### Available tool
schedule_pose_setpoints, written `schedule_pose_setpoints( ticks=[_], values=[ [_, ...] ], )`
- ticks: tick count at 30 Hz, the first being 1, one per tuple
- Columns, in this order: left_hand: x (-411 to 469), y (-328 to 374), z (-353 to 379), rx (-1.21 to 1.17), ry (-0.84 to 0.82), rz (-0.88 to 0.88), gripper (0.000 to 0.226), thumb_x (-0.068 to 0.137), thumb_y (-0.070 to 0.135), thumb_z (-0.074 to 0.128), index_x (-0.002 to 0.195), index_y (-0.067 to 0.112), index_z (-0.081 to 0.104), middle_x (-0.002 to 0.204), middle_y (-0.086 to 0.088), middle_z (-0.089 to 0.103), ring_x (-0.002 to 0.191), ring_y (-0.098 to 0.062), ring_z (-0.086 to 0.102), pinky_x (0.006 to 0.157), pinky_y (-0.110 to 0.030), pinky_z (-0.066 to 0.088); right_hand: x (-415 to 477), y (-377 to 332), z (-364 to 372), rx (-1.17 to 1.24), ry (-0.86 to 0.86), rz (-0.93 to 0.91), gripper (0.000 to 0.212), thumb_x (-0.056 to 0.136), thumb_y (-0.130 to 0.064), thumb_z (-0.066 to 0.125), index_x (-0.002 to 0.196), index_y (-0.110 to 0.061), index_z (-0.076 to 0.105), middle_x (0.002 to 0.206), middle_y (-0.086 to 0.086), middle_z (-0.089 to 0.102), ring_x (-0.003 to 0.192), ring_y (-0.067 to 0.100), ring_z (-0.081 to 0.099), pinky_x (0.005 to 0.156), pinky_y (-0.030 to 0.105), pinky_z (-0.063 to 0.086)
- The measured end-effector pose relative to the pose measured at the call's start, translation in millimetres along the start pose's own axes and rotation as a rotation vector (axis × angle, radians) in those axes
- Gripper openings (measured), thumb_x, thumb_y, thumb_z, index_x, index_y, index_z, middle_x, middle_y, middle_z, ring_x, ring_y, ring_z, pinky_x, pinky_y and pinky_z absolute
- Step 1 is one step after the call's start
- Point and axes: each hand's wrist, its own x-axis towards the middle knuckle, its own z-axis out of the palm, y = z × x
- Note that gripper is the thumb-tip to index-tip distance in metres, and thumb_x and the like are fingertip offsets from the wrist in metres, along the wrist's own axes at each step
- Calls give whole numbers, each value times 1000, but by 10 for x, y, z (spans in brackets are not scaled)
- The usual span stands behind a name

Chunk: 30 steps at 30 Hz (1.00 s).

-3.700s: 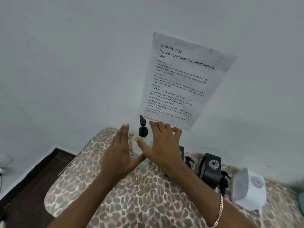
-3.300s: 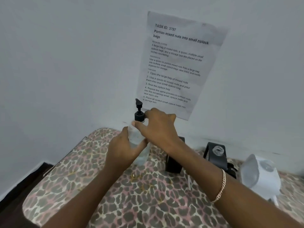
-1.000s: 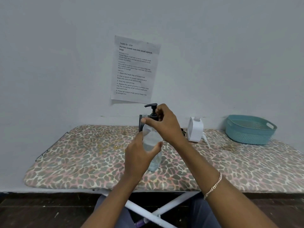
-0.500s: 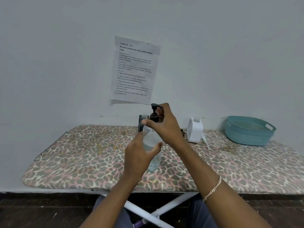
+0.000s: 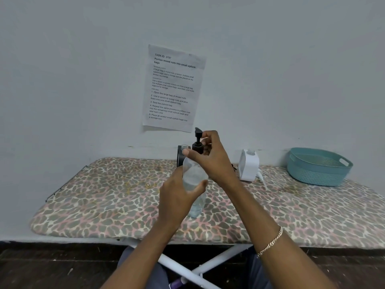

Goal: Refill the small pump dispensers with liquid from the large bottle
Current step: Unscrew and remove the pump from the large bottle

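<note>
- Clear large bottle (image 5: 194,184) stands upright on the leopard-print surface (image 5: 104,197), near the front edge, roughly centre.
- Left hand (image 5: 177,197) wraps the bottle's body from the left, thumb across the front, fingers closed round it.
- Right hand (image 5: 210,157) sits at the bottle's neck, thumb and fingers pinched on the black pump head (image 5: 198,142); nozzle points up-left.
- Pump collar sits on the bottle mouth; cannot tell how far it is unscrewed.
- Liquid in the bottle looks clear; level hard to read behind the hand.
- Black dispenser (image 5: 180,155) stands behind the bottle by the wall, mostly hidden, clear round top showing.
- White dispenser (image 5: 249,167) stands to the right of the right hand, near the wall, apart from the bottle.
- Teal basket (image 5: 318,166) sits at the far right of the surface, well apart from the rest.
- Printed sheet (image 5: 173,88) is stuck on the wall above the bottle.
- Chain bracelet (image 5: 270,241) on the right wrist.
</note>
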Motion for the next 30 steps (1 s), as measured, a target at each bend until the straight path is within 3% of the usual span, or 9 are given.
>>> schedule_pose_setpoints(
  ticks=[3,6,9,13,16,20,22,25,30],
  values=[
    [-7,11,2,-2,-6,-9,76,83,74,70,139,25,59,121,9,73,104,-11,71,86,-36,60,-15,26,23,49,58,-14,41,82,-29,89,104,-23,55,90,-10,60,76,0,56,74,18,50],
    [-4,36,-6,3,-7,-15,73,81,76,68,133,25,60,111,8,74,96,-11,71,79,-37,61,16,95,-51,131,22,-46,21,92,-10,79,109,-15,68,100,-4,75,96,11,72,92,33,58],
    [0,34,-14,1,-9,-20,68,80,75,68,127,26,61,106,9,74,91,-11,71,76,-37,61,10,106,-112,253,-94,-57,27,103,-1,59,127,-8,69,116,4,78,115,18,73,98,30,55],
    [-5,28,-8,-1,-10,-7,66,83,68,75,131,26,62,112,10,74,97,-10,71,81,-35,61,9,67,-90,251,-123,-10,42,100,-28,61,141,-21,61,135,-2,67,124,17,66,105,32,52],
    [-1,12,-4,12,-10,-5,69,84,66,77,135,22,62,114,6,75,99,-13,73,81,-33,60,-31,16,23,40,32,-18,53,87,-46,82,129,-30,53,112,-4,60,100,7,63,87,21,53],
    [-10,29,-18,15,-12,-10,75,82,72,71,135,20,62,107,4,75,92,-14,72,75,-33,59,-49,18,73,8,97,-54,30,91,-33,80,109,-26,58,102,-8,68,94,7,66,88,28,58],
    [-11,37,-24,7,-9,-12,74,83,72,72,136,22,61,111,6,75,96,-12,72,79,-35,60,-27,85,21,112,23,-87,20,99,-21,70,118,-21,67,111,-2,75,110,15,72,101,43,58],
    [-11,39,-20,-5,-14,-11,68,83,69,74,132,24,61,110,9,74,96,-10,72,79,-36,61,-32,88,-78,325,-107,-57,30,106,-8,55,134,-14,65,125,8,75,122,23,70,105,36,54],
    [-14,54,-25,-3,-2,-15,69,83,67,76,134,22,62,117,8,74,101,-10,72,84,-34,61,-17,40,-62,190,-62,-45,38,95,-34,69,131,-33,59,123,1,65,115,15,67,102,34,54]
  ],
)
